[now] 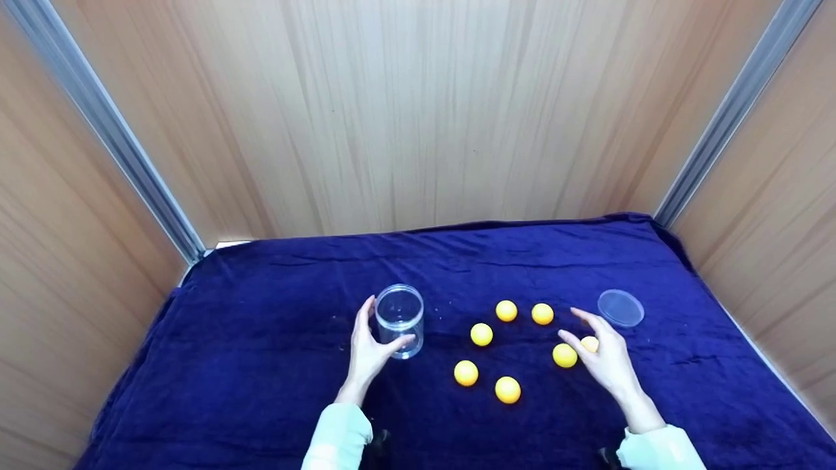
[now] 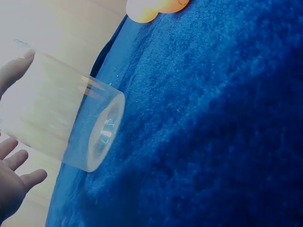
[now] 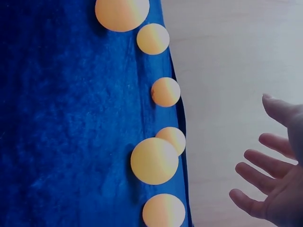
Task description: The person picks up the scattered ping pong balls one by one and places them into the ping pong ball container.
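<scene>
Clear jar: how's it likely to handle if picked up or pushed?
The clear jar looks empty, so probably light for its size. Its smooth, glossy wall suggests some slip in a loose grip. Being cylindrical, it would likely roll if laid on its side.

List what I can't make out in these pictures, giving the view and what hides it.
Head view: part of one round yellow ball, hidden by the bare right hand.
Left wrist view: part of the clear cylindrical jar, cut off by the left edge; parts of two balls, by the top edge.
Right wrist view: part of a farther ball, hidden by a nearer ball; the topmost ball, cut off above.
</scene>
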A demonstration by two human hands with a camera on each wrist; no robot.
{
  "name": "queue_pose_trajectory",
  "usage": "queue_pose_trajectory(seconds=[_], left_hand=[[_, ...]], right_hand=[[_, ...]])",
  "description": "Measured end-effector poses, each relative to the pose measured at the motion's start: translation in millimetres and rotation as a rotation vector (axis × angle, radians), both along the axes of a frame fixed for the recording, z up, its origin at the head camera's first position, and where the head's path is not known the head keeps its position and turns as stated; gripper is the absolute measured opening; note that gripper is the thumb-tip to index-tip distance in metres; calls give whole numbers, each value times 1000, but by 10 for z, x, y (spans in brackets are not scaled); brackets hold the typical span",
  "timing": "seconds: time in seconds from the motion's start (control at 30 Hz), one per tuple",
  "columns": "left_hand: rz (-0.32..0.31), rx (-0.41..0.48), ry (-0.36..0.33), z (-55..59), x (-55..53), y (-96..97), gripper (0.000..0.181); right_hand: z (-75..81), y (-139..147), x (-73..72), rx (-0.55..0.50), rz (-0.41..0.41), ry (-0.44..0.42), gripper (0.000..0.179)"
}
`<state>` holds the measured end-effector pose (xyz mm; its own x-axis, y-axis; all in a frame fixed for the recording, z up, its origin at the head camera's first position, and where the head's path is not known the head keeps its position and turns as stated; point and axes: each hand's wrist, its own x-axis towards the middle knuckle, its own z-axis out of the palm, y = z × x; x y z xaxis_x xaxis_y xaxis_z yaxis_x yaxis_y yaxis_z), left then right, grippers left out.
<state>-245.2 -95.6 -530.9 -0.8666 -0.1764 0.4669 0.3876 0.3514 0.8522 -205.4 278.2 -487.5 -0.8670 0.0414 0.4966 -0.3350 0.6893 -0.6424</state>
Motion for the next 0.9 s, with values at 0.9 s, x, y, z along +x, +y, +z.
queue_pose_trajectory(seconds=[0.9], left_hand=[[-44, 89, -70, -64, 3, 58, 89]], right_hand=[[-154, 427, 9, -104, -115, -259, 41]])
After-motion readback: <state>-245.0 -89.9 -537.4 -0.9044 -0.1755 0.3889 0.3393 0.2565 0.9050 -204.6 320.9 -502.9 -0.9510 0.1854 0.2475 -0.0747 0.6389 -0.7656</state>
